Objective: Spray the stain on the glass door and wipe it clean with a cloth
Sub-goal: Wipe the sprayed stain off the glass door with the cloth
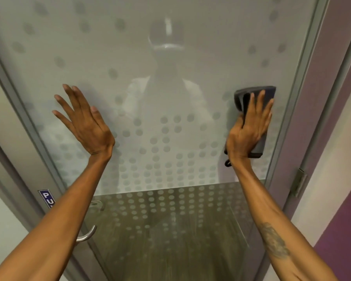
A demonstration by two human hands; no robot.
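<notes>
A frosted glass door with a dotted pattern fills the view, its lower part clear glass. My right hand presses a folded dark grey cloth flat against the glass near the door's right edge. My left hand is raised with fingers spread and holds nothing, its palm toward the glass on the left side. No spray bottle is in sight. I cannot make out a distinct stain on the glass.
A grey metal frame borders the door on the right, with a hinge lower down. A curved metal handle and a blue sign sit at the lower left. A purple wall stands to the right.
</notes>
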